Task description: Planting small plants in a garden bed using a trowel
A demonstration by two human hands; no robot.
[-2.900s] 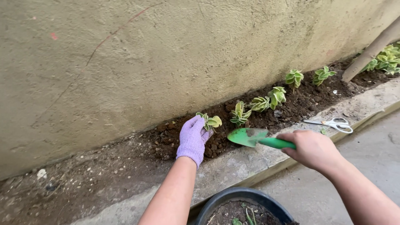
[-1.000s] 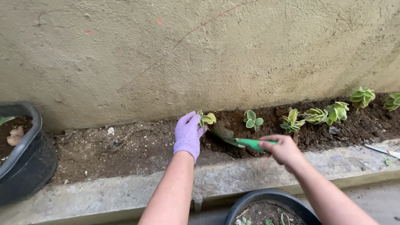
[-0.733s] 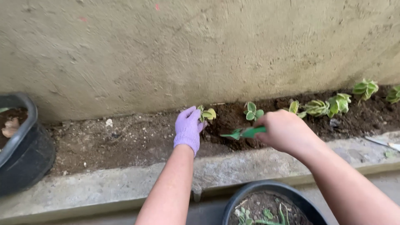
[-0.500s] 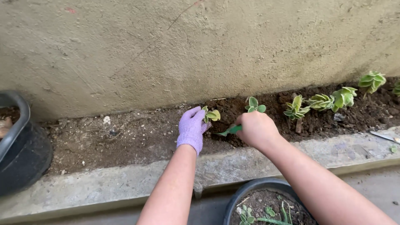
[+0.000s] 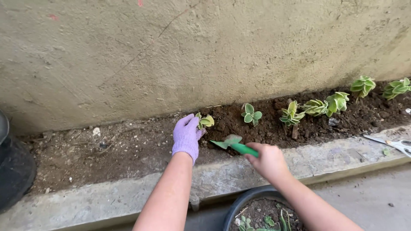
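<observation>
At the far left edge a black pot (image 5: 13,171) is partly seen on the concrete curb (image 5: 107,201), well apart from the work. Further right, the left hand (image 5: 186,137), covered by a lilac glove, is closed loosely about a small cutting (image 5: 204,121) with pale-edged green leaves; the stem is pinched low, at the point where it meets the dark soil (image 5: 265,124) of the bed along the rendered wall (image 5: 205,51). The cutting is judged light, soft and easily bruised, with leaves that would snap if squeezed, so it is best held at the base of the stem, as is done here, and not by the foliage. Just beside it, the green trowel (image 5: 233,144) is gripped by its handle in the bare right hand (image 5: 267,159), fingers wrapped fully round it, the soil-smeared blade pointed toward the glove and held close above the ground near the cutting. The trowel is judged stiff and light, and the handle is the sound place for a firm grip. To the right, a row of similar plants (image 5: 317,107) is set upright in the soil. At the bottom, the rim of a second pot (image 5: 239,203) with soil and sprigs is visible, and white-handled scissors (image 5: 396,144) are laid on the curb at the far right.
</observation>
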